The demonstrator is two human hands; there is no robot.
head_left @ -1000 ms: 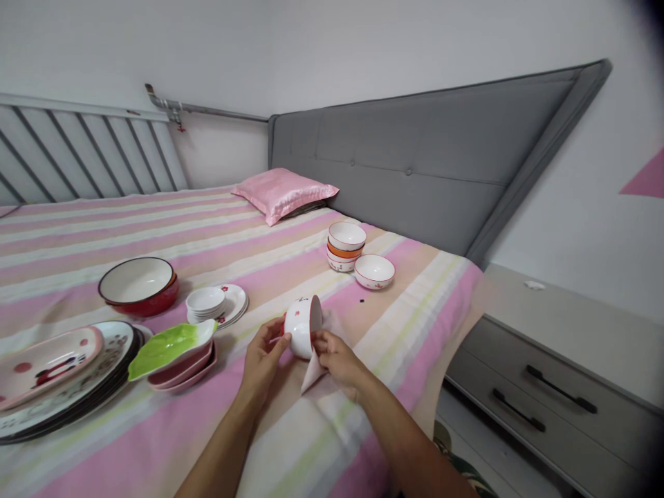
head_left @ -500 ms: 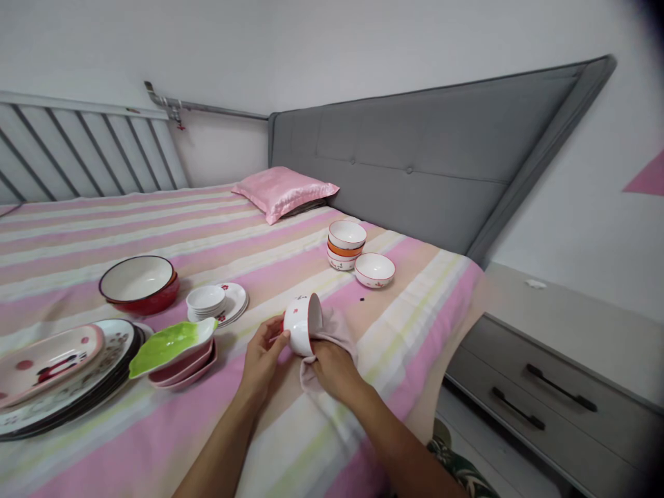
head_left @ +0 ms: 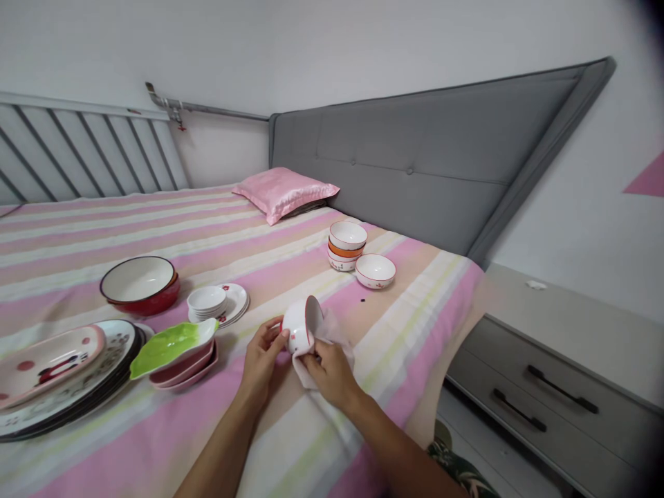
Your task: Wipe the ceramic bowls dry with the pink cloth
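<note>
A white bowl (head_left: 297,326) with a red rim is tipped on its side above the bed, its opening facing right. My left hand (head_left: 262,356) grips it by the base, thumb on the outer wall. My right hand (head_left: 332,373) pinches a pale pink cloth (head_left: 339,339) against the bowl's lower rim; part of the cloth spreads out behind the fingers. Farther back stands a stack of bowls (head_left: 346,238), white with an orange one among them. Beside the stack, a single white bowl (head_left: 375,270) sits upright.
Left of my hands are small white dishes (head_left: 206,300), a green leaf-shaped dish (head_left: 173,346) on pink dishes (head_left: 184,373), red bowls (head_left: 140,285) and stacked oval plates (head_left: 52,363). A pink pillow (head_left: 285,192) lies near the grey headboard (head_left: 415,166). A drawer cabinet (head_left: 560,360) stands at right.
My right hand has come out from the bowl's opening to its lower rim, with the cloth pulled along. The bowl has turned slightly in my left hand.
</note>
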